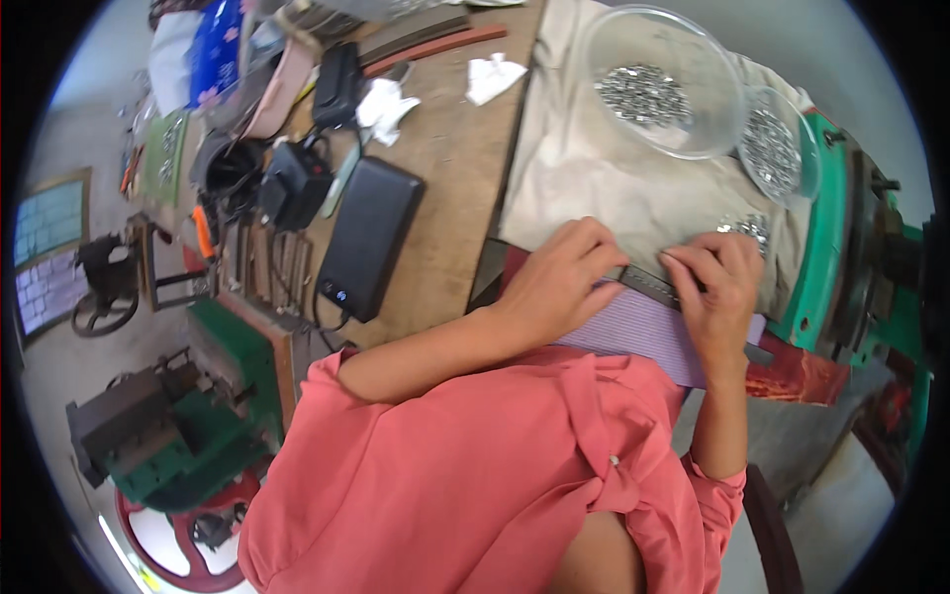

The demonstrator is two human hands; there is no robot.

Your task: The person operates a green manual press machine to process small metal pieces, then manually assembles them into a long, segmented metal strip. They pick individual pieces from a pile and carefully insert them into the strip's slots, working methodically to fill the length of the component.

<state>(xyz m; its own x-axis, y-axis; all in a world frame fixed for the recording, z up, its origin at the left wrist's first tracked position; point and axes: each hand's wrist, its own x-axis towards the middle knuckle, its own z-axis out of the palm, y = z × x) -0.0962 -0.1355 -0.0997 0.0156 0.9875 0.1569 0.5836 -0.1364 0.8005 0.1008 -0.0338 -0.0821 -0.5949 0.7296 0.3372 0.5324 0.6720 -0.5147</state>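
A narrow dark bar (649,284) with a row of small marks or slots lies crosswise in front of me, above a purple ribbed mat (633,332). My left hand (569,272) is closed, its thumb and fingertips pinching the bar's left end. At the right end, my right hand (720,282) is curled with thumb and index finger drawn together over the bar; whatever sits between those fingertips is too small to tell. Just beyond my right knuckles is a loose pile of small shiny metal pieces (749,230) on the pale cloth (564,183).
A large clear plastic tub (658,10) and a smaller clear container (813,148) hold many small metal pieces. Green machinery (807,247) stands close on the right. On the wooden table (440,178) at left lie a black power bank (371,238), crumpled tissues (386,109) and cables.
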